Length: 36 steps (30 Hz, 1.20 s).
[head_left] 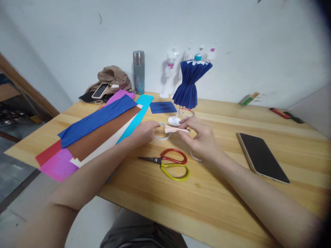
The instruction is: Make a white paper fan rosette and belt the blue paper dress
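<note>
Head view: one wooden surface (222,193), with two bare hands over it. Right hand (201,135): a pale pink gathered paper strip (170,129) is pinched by one end between thumb and fingertips, raised in front of the body; a light grip is presumably used so that the flared end is left uncrushed. Left hand (144,133): fingers are curled beside a clear tape roll (162,138); whether the roll is touched or gripped cannot be told. Scissors, red and yellow handles (159,161): laid flat in front of the tape roll, handles turned rightward, probably for easy reach. Navy pleated paper dress (189,84): fitted on a miniature dress form (174,121), by which it is likely kept upright and in shape. Blue paper rectangle (162,107): laid flat behind the tape roll. Coloured paper sheets (103,134): overlapped at left, seemingly to be kept together. Smartphone (263,156): laid flat at right, apart from the hands. Steel-topped flask (139,74), white doll forms (169,72): stood along the wall (245,41), probably to be kept out of the way.
</note>
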{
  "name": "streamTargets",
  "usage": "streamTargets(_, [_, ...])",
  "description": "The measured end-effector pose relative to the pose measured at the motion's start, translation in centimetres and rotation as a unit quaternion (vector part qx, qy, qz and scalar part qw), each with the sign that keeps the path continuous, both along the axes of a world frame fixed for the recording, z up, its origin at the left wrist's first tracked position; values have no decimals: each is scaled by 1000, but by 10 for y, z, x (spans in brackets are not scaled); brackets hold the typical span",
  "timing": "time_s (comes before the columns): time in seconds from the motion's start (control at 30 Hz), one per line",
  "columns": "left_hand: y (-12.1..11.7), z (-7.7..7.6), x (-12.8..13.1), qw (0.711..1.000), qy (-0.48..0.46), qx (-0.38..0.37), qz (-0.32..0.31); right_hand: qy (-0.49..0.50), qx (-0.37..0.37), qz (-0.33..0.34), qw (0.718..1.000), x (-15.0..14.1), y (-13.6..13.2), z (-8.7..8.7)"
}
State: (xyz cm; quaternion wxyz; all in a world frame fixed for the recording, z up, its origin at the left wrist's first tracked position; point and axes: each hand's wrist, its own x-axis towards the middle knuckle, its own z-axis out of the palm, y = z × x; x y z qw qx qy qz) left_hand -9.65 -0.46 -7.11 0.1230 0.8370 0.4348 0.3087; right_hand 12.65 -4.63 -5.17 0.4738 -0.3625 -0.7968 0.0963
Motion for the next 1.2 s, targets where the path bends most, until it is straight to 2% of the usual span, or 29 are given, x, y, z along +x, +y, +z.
streamTargets(0.07, [1,3,-1,999,-13,18,28,-13,13,-10,1000,0,2,-5])
streamTargets(0.13, [-5,10,0,995,-37,84,30,-23,19,-17,999,-2,2,-8])
streamTargets(0.2, [-13,16,4,989,-22,138,-47,-29,20,-20,999,-3,2,-10])
streamTargets(0.27, [-20,19,10,981,29,158,-108,-30,19,-19,999,-6,1,-10])
streamTargets(0.33, [-25,19,15,978,70,147,-127,-27,17,-20,999,-8,-1,-10])
streamTargets(0.57, [-26,14,19,983,143,58,-103,2,9,-18,1000,-11,-2,-10])
streamTargets(0.77, [-26,12,20,981,175,42,-68,-16,37,-1,999,-12,-2,-10])
streamTargets(0.9, [-29,14,22,983,169,33,-69,-40,59,0,997,-12,0,-11])
streamTargets(1.07, [-29,18,18,989,105,36,-97,-42,26,-8,999,-11,0,-13])
streamTargets(1.2, [-13,25,4,993,96,59,-43,4,-42,-40,998,-10,0,-14])
